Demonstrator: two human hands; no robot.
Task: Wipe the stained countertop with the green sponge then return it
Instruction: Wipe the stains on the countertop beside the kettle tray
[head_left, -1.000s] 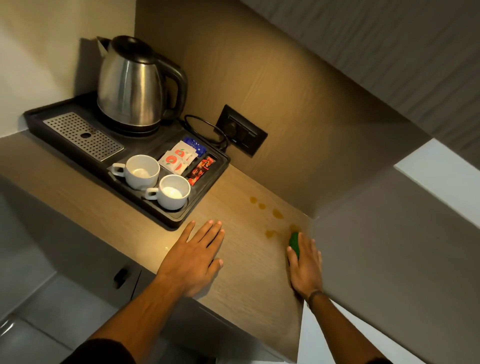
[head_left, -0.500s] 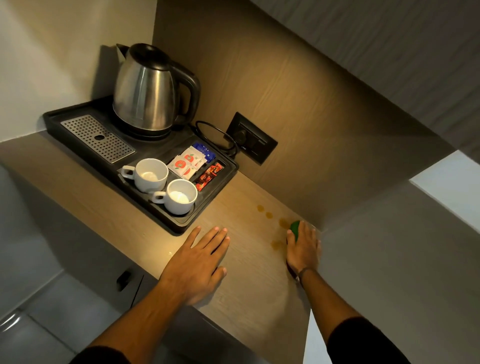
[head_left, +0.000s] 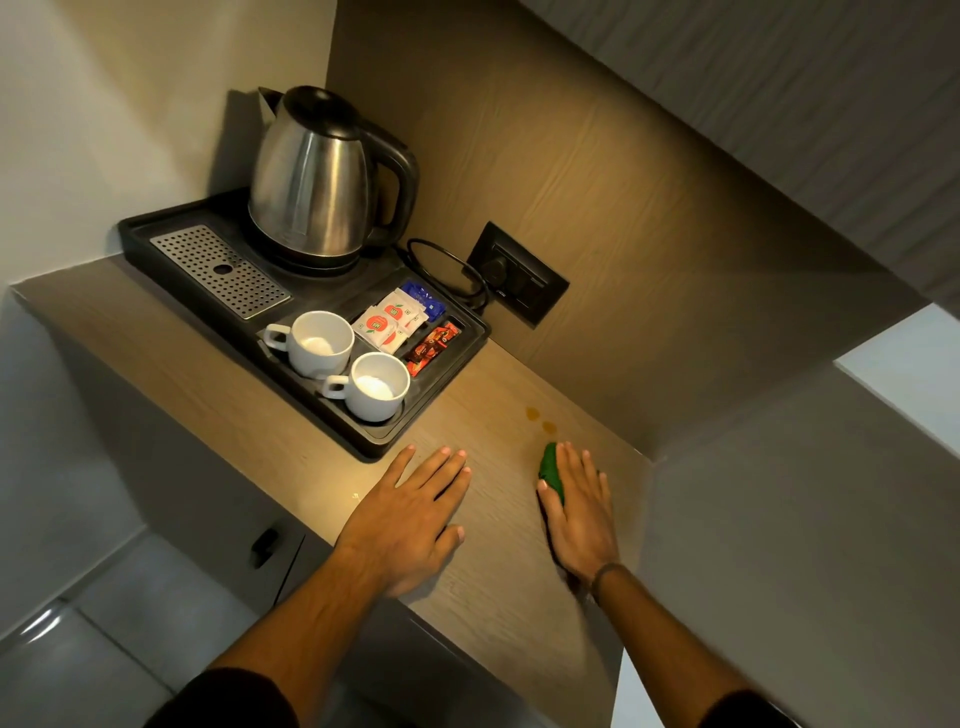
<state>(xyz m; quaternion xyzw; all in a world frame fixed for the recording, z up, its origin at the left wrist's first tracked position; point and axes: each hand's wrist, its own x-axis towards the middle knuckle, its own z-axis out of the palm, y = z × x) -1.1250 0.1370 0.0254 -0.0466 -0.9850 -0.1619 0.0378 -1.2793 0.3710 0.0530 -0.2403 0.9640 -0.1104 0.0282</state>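
Black rectangular plastic tray (head_left: 436, 423) at the back left of the pale wood-grain countertop (head_left: 498, 582), pushed toward the corner. In its rear section, a brushed stainless-steel kettle with black lid and handle (head_left: 317, 176) upright on its base, beside a perforated metal drip grille (head_left: 221, 270). In the near compartment, two white ceramic cups (head_left: 340, 366), upright, side by side and close together, handles to the left (something pale at the bottom of each, too unclear to name). In the compartment behind them, white sachets with red print (head_left: 387, 322) overlapping one another, a blue sachet (head_left: 423, 301) tucked at the far end. In the narrow slot on the right, dark red-and-black sachets (head_left: 431, 348) lying lengthwise. Black cord looped from the kettle base to a dark wall socket (head_left: 517, 275) on the brown back panel.

Left hand (head_left: 408, 519) flat on the countertop, palm down, fingers spread and straight, holding nothing, just in front of the tray's near corner. Right hand (head_left: 579, 509) also palm down, fingers extended and pressed over a green sponge (head_left: 550, 470), thumb along the sponge's left edge; only a green strip visible past the fingers. Sponge flat against the countertop near the right wall, just short of two small amber stain spots (head_left: 540, 420) lying between it and the back panel. Dark band at the right wrist; dark sleeves at both forearms' lower ends.
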